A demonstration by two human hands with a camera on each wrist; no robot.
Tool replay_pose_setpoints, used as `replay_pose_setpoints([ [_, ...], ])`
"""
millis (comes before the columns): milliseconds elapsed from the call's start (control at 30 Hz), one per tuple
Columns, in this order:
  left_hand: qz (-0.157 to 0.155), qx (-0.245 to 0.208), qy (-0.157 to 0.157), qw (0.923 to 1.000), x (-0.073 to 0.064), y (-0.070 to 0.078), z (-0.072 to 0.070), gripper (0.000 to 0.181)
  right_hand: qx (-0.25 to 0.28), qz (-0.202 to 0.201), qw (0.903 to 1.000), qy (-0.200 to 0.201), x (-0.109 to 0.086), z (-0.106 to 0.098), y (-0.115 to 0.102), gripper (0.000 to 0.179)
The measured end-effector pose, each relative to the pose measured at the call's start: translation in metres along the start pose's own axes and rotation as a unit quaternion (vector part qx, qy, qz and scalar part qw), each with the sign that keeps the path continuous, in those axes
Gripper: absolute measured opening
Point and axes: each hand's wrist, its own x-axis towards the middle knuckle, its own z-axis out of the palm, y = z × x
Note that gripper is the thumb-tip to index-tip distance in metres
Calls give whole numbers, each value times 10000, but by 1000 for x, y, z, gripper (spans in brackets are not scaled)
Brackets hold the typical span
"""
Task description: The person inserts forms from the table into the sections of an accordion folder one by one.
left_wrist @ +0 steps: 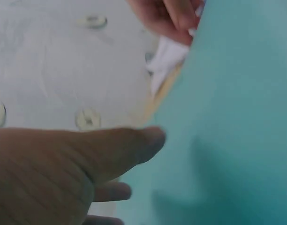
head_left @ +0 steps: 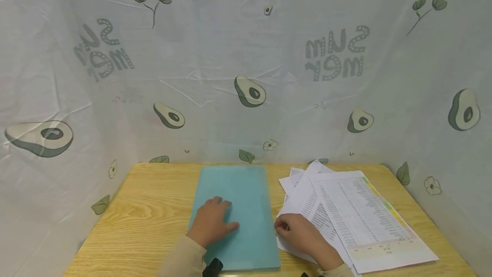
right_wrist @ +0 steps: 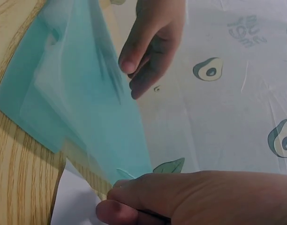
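Note:
A light-blue translucent plastic folder point(head_left: 246, 243) lies lengthwise on the wooden table. Over its left half my left hand point(head_left: 213, 221) is spread, thumb pointing right; in the left wrist view its thumb point(left_wrist: 134, 145) stretches across the blue surface. At the folder's right edge, my right hand point(head_left: 301, 234) has its fingers curled, with thumb and forefinger pinching the cover's edge. The right wrist view shows the folder's thin layers point(right_wrist: 92, 108) parted and rising toward those fingertips point(right_wrist: 117, 213). Printed paper sheets point(head_left: 300, 200) lie beneath and beside the right hand.
A loose stack of printed sheets, topped by a table page with a coloured margin point(head_left: 369, 221), spreads over the right of the wooden table point(head_left: 134, 213). White curtains point(head_left: 215, 54) with avocado prints hang behind and at both sides.

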Motion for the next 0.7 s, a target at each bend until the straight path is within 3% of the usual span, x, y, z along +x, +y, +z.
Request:
replay_pose_setpoints([
  [167, 2, -184, -712, 9973, -10, 19, -4, 85, -30, -85, 10000, 23, -1, 0, 2, 9],
  [300, -111, -305, -1004, 9944, -12, 21, -1, 92, 38, -155, 9999, -16, 0, 2, 2, 10],
  [533, 54, -242, -680, 9974, -8, 13, 13, 88, 25, -95, 9999, -21, 1, 5, 1, 10],
  [700, 111, -312, -498, 9982, -4, 12, 14, 83, 32, -96, 9999, -18, 2, 5, 0, 9],
])
